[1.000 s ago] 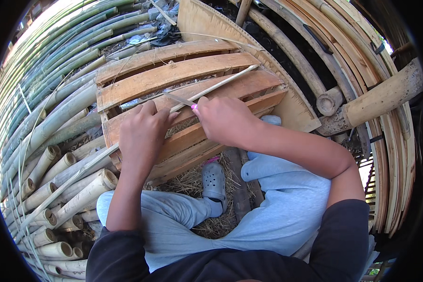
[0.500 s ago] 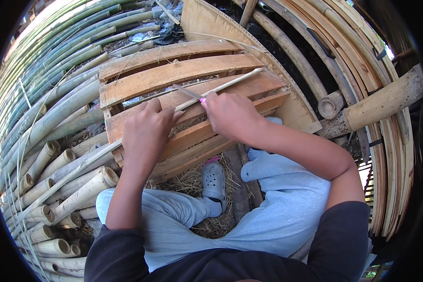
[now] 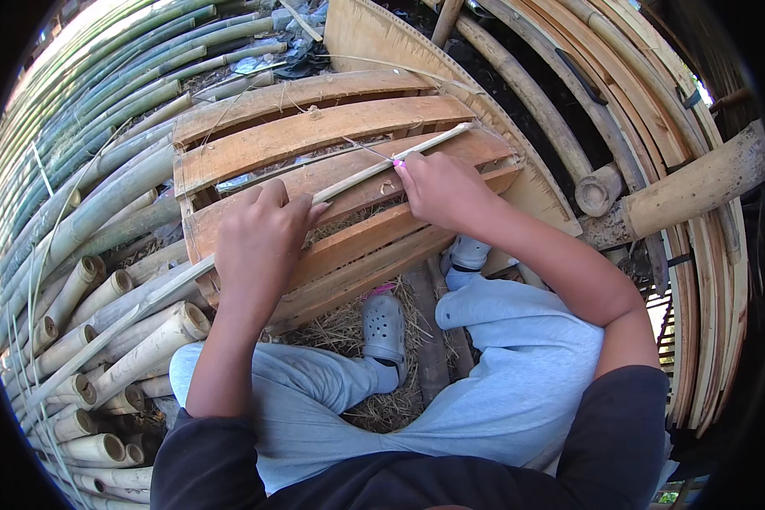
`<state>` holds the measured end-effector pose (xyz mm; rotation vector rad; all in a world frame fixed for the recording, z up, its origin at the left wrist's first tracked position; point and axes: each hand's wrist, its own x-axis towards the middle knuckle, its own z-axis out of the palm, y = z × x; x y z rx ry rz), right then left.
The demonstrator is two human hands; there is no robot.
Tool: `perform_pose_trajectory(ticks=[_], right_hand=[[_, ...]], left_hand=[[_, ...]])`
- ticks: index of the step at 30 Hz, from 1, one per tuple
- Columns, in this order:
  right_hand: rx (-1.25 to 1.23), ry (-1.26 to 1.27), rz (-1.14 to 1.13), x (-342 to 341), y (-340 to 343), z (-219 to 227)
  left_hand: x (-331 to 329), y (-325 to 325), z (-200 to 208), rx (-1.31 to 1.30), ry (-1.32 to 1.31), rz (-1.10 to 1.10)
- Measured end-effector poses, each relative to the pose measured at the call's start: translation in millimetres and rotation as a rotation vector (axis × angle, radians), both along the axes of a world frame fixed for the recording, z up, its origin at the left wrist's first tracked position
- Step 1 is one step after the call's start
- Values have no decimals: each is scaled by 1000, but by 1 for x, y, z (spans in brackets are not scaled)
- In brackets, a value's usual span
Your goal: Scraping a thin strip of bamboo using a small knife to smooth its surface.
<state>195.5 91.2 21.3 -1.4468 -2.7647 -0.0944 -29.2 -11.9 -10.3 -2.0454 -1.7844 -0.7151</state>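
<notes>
A long pale bamboo strip (image 3: 357, 177) slants across the top of a wooden slatted crate (image 3: 314, 127), its lower part running down to the left. My left hand (image 3: 263, 229) is closed around the strip over the crate's near left part. In my right hand (image 3: 444, 189) is a small knife (image 3: 368, 149) with a pink handle; the thin blade points up and left and lies across the strip. The fingers of my right hand hide most of the handle. A small pale shaving (image 3: 386, 186) rests on the slat beside the right hand.
Stacked bamboo poles (image 3: 85, 204) fill the left side, cut ends facing me. A plywood sheet (image 3: 399, 42) leans behind the crate. On the right are a thick bamboo pole (image 3: 697, 183) and long wooden slats (image 3: 646, 102). Straw (image 3: 340, 319) lies around my grey clog (image 3: 385, 327).
My right hand has slid the knife up and to the right along the bamboo strip, away from my left hand. A shaving now shows on the crate. The left hand keeps its hold.
</notes>
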Motion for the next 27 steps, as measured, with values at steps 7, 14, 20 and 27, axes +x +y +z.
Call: perform_pose_trajectory(ticks=[7, 14, 20, 27], right_hand=[[-151, 70, 132, -36, -59, 17], [17, 81, 40, 10, 2, -5], [-145, -11, 138, -40, -57, 11], [-29, -58, -22, 18, 20, 4]], left_hand=[[-5, -2, 1, -29, -24, -5], [1, 0, 1, -21, -20, 3], [-5, -3, 1, -20, -34, 13], [3, 0, 1, 12, -16, -4]])
